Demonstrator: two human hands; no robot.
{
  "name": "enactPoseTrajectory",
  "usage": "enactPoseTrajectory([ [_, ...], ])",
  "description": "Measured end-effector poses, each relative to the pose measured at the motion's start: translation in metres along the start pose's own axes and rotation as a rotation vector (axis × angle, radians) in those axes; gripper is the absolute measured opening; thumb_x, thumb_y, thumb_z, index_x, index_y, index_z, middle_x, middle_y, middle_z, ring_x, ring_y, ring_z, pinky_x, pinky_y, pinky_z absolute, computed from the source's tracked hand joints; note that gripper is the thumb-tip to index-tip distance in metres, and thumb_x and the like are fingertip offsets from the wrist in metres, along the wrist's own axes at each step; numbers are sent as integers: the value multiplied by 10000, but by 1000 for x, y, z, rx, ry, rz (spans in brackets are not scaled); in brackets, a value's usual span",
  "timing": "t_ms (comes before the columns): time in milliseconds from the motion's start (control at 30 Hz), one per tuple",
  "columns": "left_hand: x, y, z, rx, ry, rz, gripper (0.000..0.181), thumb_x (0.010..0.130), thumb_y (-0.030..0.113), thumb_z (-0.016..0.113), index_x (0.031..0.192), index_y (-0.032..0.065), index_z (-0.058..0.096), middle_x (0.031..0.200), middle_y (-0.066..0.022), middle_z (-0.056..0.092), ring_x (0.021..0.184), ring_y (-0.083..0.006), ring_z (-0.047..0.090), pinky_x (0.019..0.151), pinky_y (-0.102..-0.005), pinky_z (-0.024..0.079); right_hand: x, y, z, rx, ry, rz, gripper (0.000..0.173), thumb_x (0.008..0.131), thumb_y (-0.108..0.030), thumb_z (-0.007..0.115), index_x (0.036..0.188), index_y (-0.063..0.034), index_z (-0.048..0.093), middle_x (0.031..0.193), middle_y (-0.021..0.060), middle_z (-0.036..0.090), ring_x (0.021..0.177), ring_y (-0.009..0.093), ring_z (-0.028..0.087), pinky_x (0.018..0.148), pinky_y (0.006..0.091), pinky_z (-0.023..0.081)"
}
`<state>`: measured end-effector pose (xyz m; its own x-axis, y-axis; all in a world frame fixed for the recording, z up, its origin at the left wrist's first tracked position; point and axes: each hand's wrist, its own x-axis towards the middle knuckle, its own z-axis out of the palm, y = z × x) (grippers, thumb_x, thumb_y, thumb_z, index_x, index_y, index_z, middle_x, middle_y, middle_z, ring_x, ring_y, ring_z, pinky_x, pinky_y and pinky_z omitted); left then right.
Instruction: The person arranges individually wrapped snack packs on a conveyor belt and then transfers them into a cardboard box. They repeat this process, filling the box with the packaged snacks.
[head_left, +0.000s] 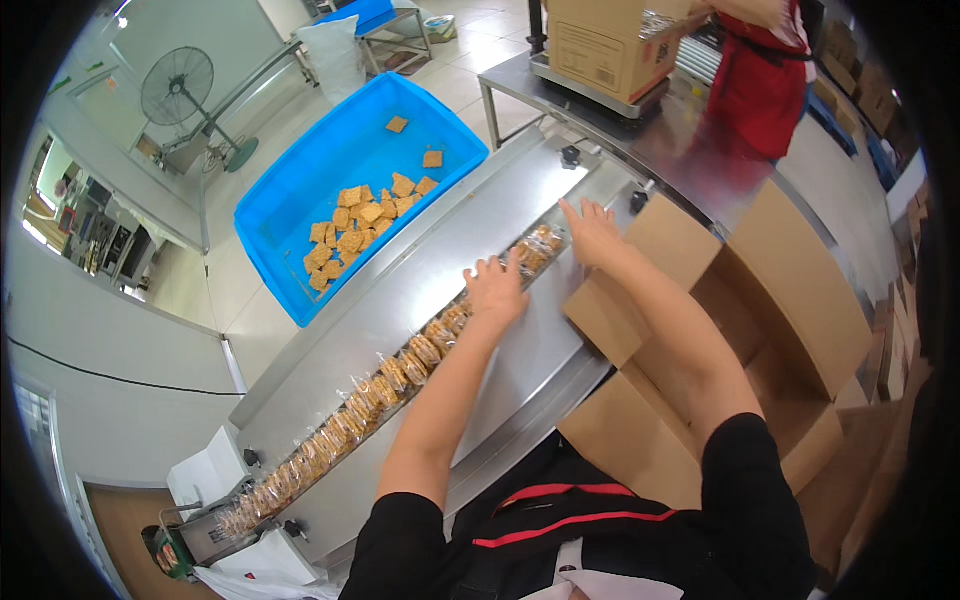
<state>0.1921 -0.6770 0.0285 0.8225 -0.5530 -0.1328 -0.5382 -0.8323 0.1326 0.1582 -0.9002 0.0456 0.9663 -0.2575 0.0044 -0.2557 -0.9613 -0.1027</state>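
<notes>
A long row of clear-wrapped crackers or biscuits (356, 409) stands on edge in a narrow channel across the steel machine table (360, 315). My left hand (499, 291) lies across this row with its fingers spread, hiding part of it. Beyond it, a short group of wrapped pieces (538, 249) sits between my two hands. My right hand (594, 232) is at the far end of that group, fingers apart. Whether either palm presses on the wrappers is hidden.
Loose unwrapped crackers (364, 217) lie in a blue plastic tub (300, 187) beyond the table. An open cardboard box (780, 300) stands at my right, flaps spread. A co-worker in a red apron (765, 97) handles a carton (592, 60) on a scale. Black knobs (571, 156) stick up from the machine.
</notes>
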Motion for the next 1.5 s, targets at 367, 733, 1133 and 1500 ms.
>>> enactPoseTrajectory([
  [367,1,-25,-3,-246,64,-51,992,761,229,830,1620,157,339,1281,-117,539,1253,-289,514,1091,-557,332,52,-7,39,462,-288,-302,795,798,-33,788,1511,-144,455,1414,194,507,1248,418,584,1009,462,520],
  [733,-29,-25,13,-119,321,-48,672,789,328,858,1387,158,605,1367,-95,543,1329,-319,481,1117,-638,318,35,-58,8,292,-360,-644,1055,725,14,842,1625,-206,338,1315,173,537,1177,409,594,996,471,526],
  [1133,-26,-38,10,-291,99,-35,851,855,551,788,1577,250,453,1521,-102,501,1377,-341,499,1114,-670,356,31,-59,13,264,-233,-582,1262,643,-66,934,1664,-370,257,1412,202,506,1251,458,535,1052,522,508],
  [1500,-151,-124,-21,36,167,-92,1277,611,700,892,1665,253,328,1555,-198,440,1382,-404,466,1029,-587,400,20,-73,-10,94,-416,-614,1320,554,-470,1010,1647,-415,272,1665,242,277,1492,565,282,1156,643,398],
])
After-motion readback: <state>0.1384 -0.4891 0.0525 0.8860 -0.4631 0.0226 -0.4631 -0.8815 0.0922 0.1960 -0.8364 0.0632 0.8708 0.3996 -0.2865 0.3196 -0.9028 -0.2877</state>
